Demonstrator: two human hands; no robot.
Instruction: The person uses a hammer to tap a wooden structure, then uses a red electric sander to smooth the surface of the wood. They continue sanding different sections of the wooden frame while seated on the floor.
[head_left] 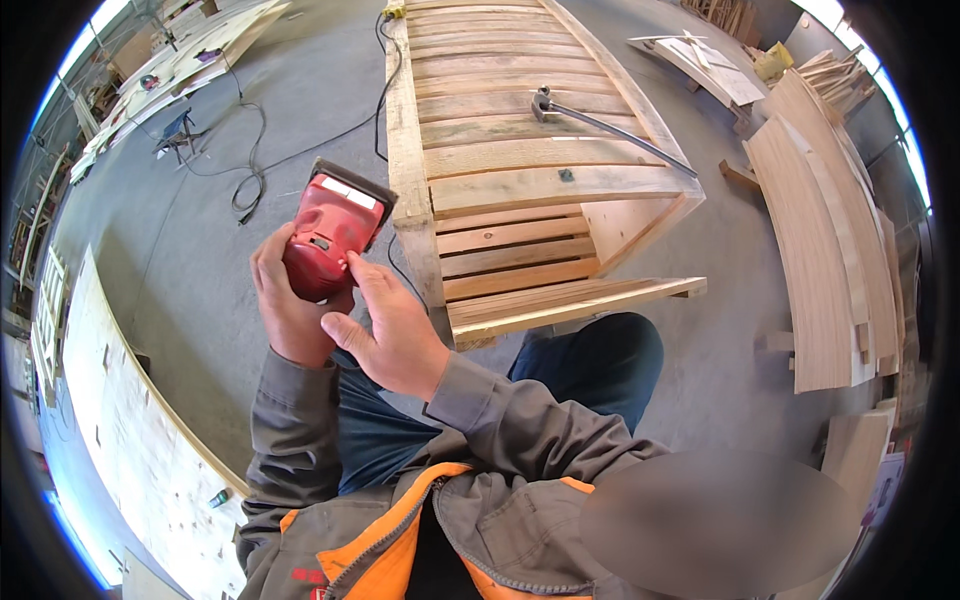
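My left hand point(295, 305) is wrapped around the lower end of a red electric sander point(335, 225), held up left of a slatted wooden structure point(520, 185). The sander's dark flat pad is tilted toward the upper right. Against the red body rests a fingertip of my right hand point(395, 335), its thumb apart and its fingers stretched out. The far sides of both hands are partly hidden. Across the top slats lies a hammer point(600, 123) with a long metal handle. A small dark green piece point(566, 175) sits on a nearer slat.
A black cord point(395, 75) runs along the structure's left side and over the grey floor. A large pale board point(130, 400) lies at the left. Curved-looking wood panels point(800, 250) are stacked at the right. A small folding stool point(180, 135) stands at the far left.
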